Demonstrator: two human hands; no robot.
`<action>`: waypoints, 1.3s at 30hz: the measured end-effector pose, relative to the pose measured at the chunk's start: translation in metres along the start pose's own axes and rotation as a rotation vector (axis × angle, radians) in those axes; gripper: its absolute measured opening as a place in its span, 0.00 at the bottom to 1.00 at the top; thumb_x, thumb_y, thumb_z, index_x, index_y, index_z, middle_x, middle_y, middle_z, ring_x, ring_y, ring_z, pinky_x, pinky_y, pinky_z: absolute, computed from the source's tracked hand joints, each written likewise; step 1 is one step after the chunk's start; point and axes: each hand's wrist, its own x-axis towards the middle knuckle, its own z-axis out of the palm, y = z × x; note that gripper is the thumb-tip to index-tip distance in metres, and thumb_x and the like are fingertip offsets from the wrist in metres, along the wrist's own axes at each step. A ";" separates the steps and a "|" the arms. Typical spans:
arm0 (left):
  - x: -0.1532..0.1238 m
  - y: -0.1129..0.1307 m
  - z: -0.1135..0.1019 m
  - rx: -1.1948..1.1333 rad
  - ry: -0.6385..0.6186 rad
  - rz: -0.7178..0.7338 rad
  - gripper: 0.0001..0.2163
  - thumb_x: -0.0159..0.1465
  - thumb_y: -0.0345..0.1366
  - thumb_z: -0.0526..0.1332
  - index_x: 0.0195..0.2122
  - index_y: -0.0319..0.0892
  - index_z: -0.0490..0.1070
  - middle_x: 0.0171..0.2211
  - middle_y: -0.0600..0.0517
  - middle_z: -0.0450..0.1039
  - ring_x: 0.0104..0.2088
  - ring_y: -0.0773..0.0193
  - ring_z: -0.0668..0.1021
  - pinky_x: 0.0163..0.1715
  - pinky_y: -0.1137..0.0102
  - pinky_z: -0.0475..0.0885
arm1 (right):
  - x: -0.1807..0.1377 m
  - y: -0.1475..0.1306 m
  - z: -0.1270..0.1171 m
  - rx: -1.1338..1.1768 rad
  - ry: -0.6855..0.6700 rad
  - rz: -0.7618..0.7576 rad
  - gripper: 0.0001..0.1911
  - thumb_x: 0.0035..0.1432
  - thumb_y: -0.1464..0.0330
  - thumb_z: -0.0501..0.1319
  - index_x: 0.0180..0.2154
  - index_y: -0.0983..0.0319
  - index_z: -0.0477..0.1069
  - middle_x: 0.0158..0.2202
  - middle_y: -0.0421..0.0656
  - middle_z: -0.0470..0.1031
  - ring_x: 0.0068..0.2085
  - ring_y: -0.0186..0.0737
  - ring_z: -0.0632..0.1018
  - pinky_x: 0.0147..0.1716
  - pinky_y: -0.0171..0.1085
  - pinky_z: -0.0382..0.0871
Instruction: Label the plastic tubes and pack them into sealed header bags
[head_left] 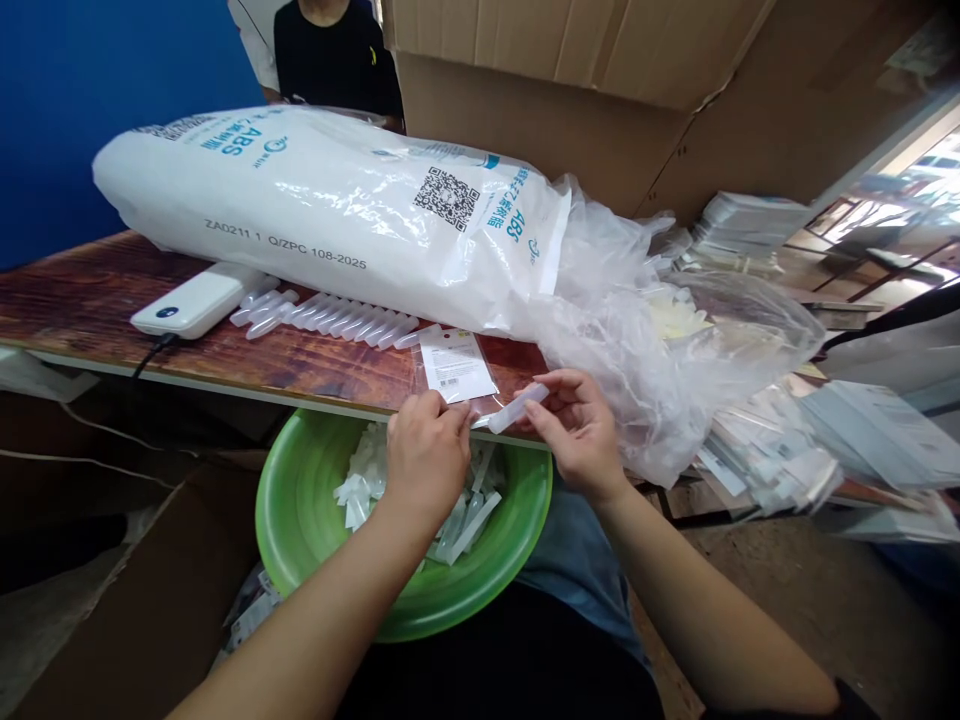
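A clear plastic packet with a white printed card (457, 366) in it lies at the front edge of the table. My left hand (426, 450) is closed, its fingertips pinching the packet's near edge. Between the thumb and fingers of my right hand (581, 430) is a translucent white plastic tube (519, 408), tilted, its lower end close to the packet's opening. Whether the tube's tip is inside the packet, I cannot tell. Similar tubes (352, 318) lie in a slanted row left of the packet. Below my hands, a green basin (300, 530) holds more pale pieces, partly hidden by my left arm.
Behind the row lies a big white ABS sack (330, 200), with crumpled clear plastic (630, 350) at its right end. A white power bank (199, 300) with a cable sits at left. Stacked packets (772, 450) are at right. A person in black (337, 55) is beyond the table.
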 end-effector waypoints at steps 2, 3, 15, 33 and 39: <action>0.000 -0.001 0.001 0.011 0.040 -0.011 0.09 0.65 0.40 0.59 0.36 0.49 0.80 0.33 0.48 0.74 0.35 0.53 0.71 0.32 0.62 0.59 | -0.005 0.003 0.002 -0.162 -0.039 -0.126 0.15 0.56 0.71 0.63 0.45 0.57 0.66 0.41 0.43 0.75 0.36 0.34 0.78 0.35 0.35 0.78; 0.000 -0.001 0.001 0.018 0.066 -0.009 0.09 0.65 0.40 0.59 0.37 0.50 0.80 0.34 0.49 0.76 0.36 0.53 0.71 0.32 0.62 0.58 | -0.006 0.005 0.003 -0.237 -0.063 -0.204 0.16 0.56 0.73 0.63 0.47 0.56 0.66 0.43 0.44 0.75 0.38 0.36 0.78 0.36 0.35 0.78; -0.004 -0.006 -0.001 -0.065 0.216 0.024 0.10 0.67 0.40 0.58 0.32 0.46 0.77 0.37 0.56 0.82 0.32 0.60 0.79 0.37 0.58 0.55 | 0.004 0.016 -0.004 -0.498 -0.378 -0.519 0.21 0.55 0.75 0.63 0.49 0.52 0.72 0.50 0.45 0.76 0.51 0.44 0.78 0.50 0.49 0.76; -0.007 -0.010 -0.002 -0.054 0.180 -0.002 0.11 0.68 0.43 0.55 0.37 0.51 0.78 0.40 0.57 0.81 0.34 0.59 0.76 0.39 0.56 0.56 | 0.030 0.005 0.005 -1.202 -0.565 -0.651 0.14 0.64 0.71 0.51 0.42 0.64 0.76 0.37 0.54 0.73 0.38 0.47 0.70 0.39 0.48 0.68; -0.005 -0.008 -0.005 -0.016 0.123 0.001 0.12 0.68 0.42 0.54 0.35 0.50 0.77 0.37 0.55 0.80 0.37 0.56 0.73 0.41 0.54 0.55 | 0.096 -0.015 0.057 -1.260 -0.576 -0.520 0.12 0.62 0.72 0.52 0.44 0.62 0.71 0.42 0.49 0.72 0.40 0.44 0.73 0.37 0.40 0.66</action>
